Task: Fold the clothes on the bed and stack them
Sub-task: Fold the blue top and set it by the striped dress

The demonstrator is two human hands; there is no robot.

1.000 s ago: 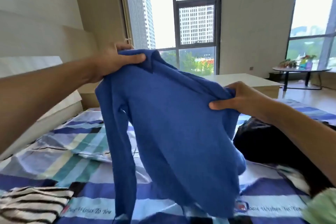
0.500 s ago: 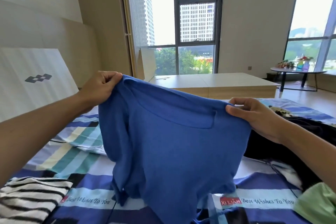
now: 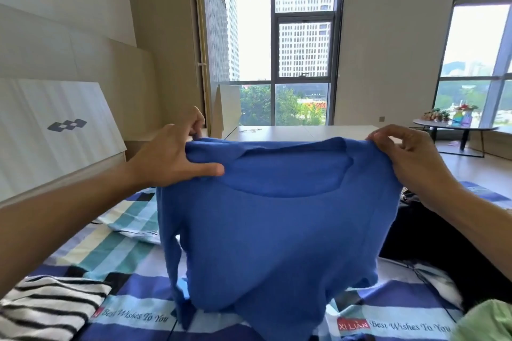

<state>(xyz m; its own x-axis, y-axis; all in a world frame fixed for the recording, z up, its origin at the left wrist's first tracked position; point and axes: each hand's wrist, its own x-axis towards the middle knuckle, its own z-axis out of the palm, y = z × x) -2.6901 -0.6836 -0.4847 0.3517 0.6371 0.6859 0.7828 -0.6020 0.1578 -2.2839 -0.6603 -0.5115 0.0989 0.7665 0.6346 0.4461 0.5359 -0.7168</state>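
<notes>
A blue long-sleeved sweater (image 3: 277, 238) hangs spread out in the air over the bed (image 3: 133, 293), its hem trailing on the blue checked cover. My left hand (image 3: 171, 155) pinches its left shoulder, thumb lying across the front. My right hand (image 3: 410, 158) pinches the right shoulder. The neckline faces me between both hands. A folded black-and-white striped garment (image 3: 47, 307) lies at the bed's near left corner. Dark clothes (image 3: 432, 252) are heaped on the right, with a pale green garment (image 3: 487, 324) at the lower right corner.
A white pillow (image 3: 50, 130) leans on the headboard at left. Beyond the bed stands a low wooden platform (image 3: 304, 131) under the window. A round side table (image 3: 454, 130) with flowers is at far right.
Both hands moved apart and levelled, stretching the sweater wide by its shoulders. It now hangs flat and square to me instead of bunched and tilted.
</notes>
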